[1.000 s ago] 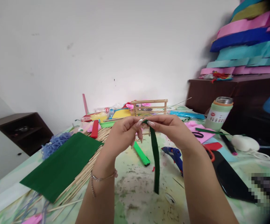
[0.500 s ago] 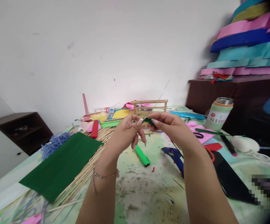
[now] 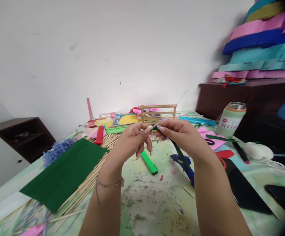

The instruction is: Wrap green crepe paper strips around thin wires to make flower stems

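Observation:
My left hand (image 3: 136,139) and my right hand (image 3: 178,132) meet in front of me at mid-height, fingertips almost touching, both pinching. Between them is a narrow green paper strip (image 3: 179,151), whose tail hangs below my right palm. A thin wire (image 3: 180,97) slants up and to the right from the fingertips. My left thumb and forefinger grip the end where wire and strip come together; the exact hold is partly hidden. Beneath the strip lies a blue glue gun (image 3: 186,165), and a bright green box cutter (image 3: 149,162) rests under my left fingers.
Left are a dark green sheet (image 3: 66,173), thin wooden sticks (image 3: 93,178) and purple yarn (image 3: 58,150). A small stick frame (image 3: 158,107) stands behind my hands. On the right are a flask (image 3: 231,120), a white mouse-shaped object (image 3: 258,150) and a black tablet (image 3: 247,190).
The strip's tail now hangs visibly below my right hand, over the glue gun. The wire has tilted lower toward the right. Both hands remain in nearly the same place.

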The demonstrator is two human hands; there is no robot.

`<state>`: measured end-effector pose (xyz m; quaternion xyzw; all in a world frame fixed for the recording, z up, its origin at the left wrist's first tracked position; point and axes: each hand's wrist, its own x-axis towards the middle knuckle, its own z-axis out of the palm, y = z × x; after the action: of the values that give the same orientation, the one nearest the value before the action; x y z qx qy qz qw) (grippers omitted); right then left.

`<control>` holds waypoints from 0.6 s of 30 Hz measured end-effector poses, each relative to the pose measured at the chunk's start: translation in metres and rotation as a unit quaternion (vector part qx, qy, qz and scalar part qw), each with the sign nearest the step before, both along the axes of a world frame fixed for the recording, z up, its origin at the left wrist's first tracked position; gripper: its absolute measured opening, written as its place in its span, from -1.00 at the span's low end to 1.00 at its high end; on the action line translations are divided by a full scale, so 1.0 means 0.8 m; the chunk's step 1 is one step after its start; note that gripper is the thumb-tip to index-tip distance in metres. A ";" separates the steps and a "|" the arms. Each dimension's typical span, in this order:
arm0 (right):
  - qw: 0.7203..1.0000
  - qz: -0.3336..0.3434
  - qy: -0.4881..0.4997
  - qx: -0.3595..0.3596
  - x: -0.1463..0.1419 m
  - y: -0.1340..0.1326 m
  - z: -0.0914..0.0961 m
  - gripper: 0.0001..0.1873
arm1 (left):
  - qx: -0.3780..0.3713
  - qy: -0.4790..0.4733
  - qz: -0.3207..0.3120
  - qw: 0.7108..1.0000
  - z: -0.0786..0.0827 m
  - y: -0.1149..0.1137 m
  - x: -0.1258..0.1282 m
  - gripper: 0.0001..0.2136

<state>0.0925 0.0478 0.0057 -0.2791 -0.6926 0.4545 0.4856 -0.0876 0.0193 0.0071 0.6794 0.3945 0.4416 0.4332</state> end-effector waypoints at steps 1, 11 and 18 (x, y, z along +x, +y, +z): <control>1.000 -0.005 -0.004 0.005 0.000 0.000 0.000 -0.86 | -0.003 0.000 0.004 1.000 0.000 0.000 0.000 -0.77; 0.996 -0.037 0.071 -0.029 -0.005 -0.002 0.003 -0.71 | 0.008 -0.009 0.059 0.998 0.001 0.000 0.010 -0.75; 0.995 -0.038 0.092 -0.005 -0.004 -0.011 0.006 -0.60 | 0.055 -0.005 0.128 0.990 -0.002 -0.001 0.024 -0.78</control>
<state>0.0894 0.0393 0.0102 -0.2647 -0.6312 0.4631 0.5632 -0.0683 0.0185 0.0058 0.6437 0.4513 0.5182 0.3367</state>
